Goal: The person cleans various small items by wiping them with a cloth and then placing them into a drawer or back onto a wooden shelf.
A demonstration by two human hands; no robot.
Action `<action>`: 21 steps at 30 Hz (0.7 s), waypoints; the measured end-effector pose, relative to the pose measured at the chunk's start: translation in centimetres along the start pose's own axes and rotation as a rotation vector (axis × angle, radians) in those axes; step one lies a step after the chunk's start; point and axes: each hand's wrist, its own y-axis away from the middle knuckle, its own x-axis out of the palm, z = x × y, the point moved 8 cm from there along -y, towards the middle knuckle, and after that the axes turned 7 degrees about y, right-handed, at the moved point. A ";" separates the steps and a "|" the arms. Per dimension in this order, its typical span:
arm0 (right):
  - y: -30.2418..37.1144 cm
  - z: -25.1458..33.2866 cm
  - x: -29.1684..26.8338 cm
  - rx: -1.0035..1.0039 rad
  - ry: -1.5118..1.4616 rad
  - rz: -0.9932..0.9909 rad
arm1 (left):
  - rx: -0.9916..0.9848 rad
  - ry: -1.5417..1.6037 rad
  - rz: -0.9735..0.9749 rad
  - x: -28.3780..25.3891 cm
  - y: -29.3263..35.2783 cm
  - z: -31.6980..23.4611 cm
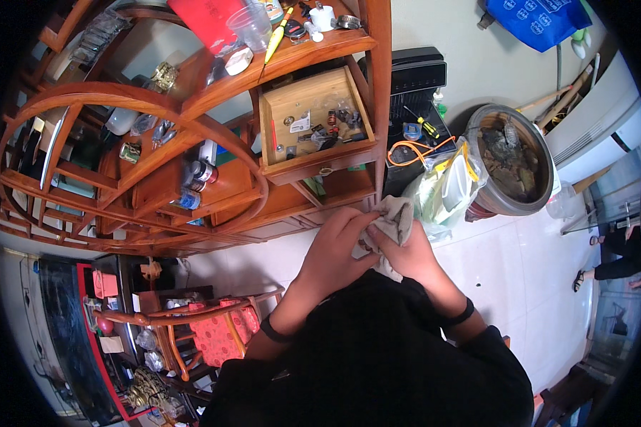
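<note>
A greyish-beige cloth (397, 215) is bunched between my two hands in front of my body. My left hand (337, 248) has its fingers bent and closed against the left side of the cloth. My right hand (408, 254) is wrapped around the cloth from the right, its thumb pressing on the folds. Part of the cloth hangs below the fingers. Whether anything is wrapped inside it is hidden. Beyond my hands, a wooden drawer (283, 160) stands pulled out of the cabinet, with small metal parts and other bits inside.
A reddish wooden cabinet (192, 107) with a round frame fills the left. Its shelf holds a clear plastic cup (249, 28) and a yellow fishing float (276, 43). On the right are a plastic bag (445, 196) and a large pot (486, 132). A chair (217, 334) stands lower left.
</note>
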 end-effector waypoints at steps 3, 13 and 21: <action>0.1 -1.1 -0.2 0.046 -0.091 -0.061 | -0.032 0.054 -0.019 -0.2 -0.1 0.1; 0.3 -1.2 -0.2 0.066 -0.408 0.022 | -0.143 0.095 0.034 0.6 -0.5 0.5; 0.7 -3.6 -1.0 0.150 -0.613 -0.153 | -0.114 0.165 0.033 1.1 -1.4 0.4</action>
